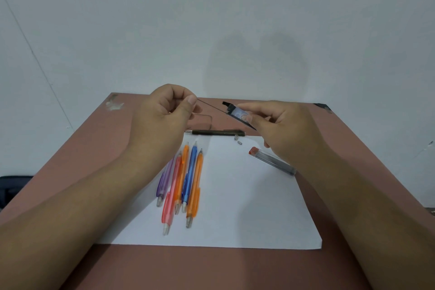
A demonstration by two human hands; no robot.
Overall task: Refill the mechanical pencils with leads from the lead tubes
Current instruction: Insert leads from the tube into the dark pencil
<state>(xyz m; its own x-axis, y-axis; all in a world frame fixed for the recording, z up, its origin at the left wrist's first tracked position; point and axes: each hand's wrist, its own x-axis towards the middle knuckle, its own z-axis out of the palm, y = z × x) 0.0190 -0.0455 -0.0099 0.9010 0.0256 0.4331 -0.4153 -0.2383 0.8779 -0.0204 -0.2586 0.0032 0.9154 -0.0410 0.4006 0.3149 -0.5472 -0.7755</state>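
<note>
Hands [162,113] [284,125] (both pinching), five pencils [182,183], two tubes [240,114]

Both forearms reach forward, the left hand [162,110] raised with thumb and forefinger pinched together, the right hand [284,125] level with it, fingers [253,110] curled in a pinch.

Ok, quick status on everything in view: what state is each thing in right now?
Left hand: pinching a thin lead, held in the air.
Right hand: holding the black lead case, lid flipped open.
Dark pencil: lying on the table, cap end open.
Two small caps: loose on the paper.
Clear lead tube: lying flat, red cap on.
Five coloured pencils: lying side by side.
</note>
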